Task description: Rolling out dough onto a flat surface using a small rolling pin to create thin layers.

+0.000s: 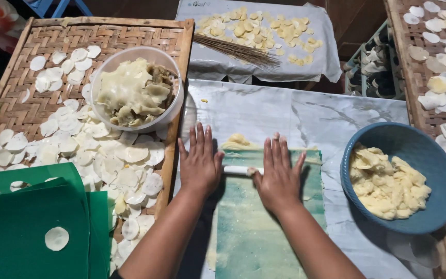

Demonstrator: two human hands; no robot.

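Observation:
My left hand (200, 163) and my right hand (280, 175) lie palm down, fingers stretched flat, on a thin white rolling pin (237, 170) that shows only between them. The pin rests across a green plastic sheet (256, 227) smeared with pale dough. A small lump of yellowish dough (237, 139) sits just beyond the fingertips at the sheet's far edge. The sheet lies on a white marbled plastic cover (295, 111).
A blue bowl (429, 214) of dough pieces stands at the right. At left a woven bamboo tray (42, 44) carries thin white dough discs (99, 155) and a clear bowl (130, 57) of scraps. Green sheets (21, 227) lie front left. Further trays of discs sit behind and right.

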